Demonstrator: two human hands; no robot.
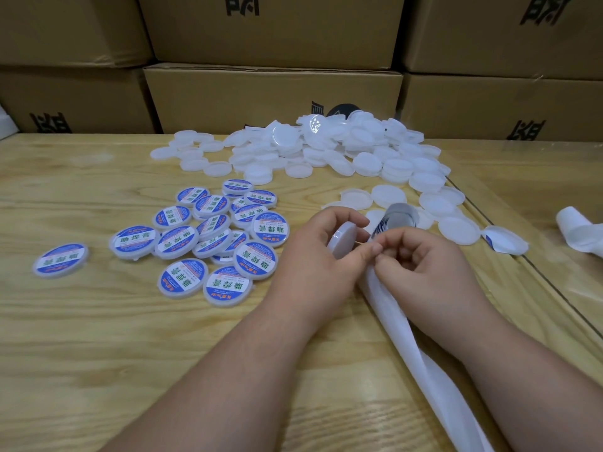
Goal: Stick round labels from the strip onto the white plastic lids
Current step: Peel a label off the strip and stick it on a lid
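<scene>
Left hand point(321, 252) grips a blank round white plastic lid point(342, 241) tilted toward the right hand point(421, 259), which pinches a round label point(396, 218) off the white backing strip point(401, 327) over the wooden desk point(81, 337), readying application.

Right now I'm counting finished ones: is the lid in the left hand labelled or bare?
Bare, as far as shows: the lid held in the left hand shows a plain white face, tilted on edge; its other side is hidden.

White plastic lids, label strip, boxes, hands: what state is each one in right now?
Plain white plastic lids: unlabelled, piled loosely at the back.
Blue-and-white labelled lids: finished, label side up, heaped on the left.
White lid in hand: tilted on edge, held by left hand.
White label strip: trailing across the table, pinched by right hand.
Brown cardboard boxes: closed, stacked.
</scene>
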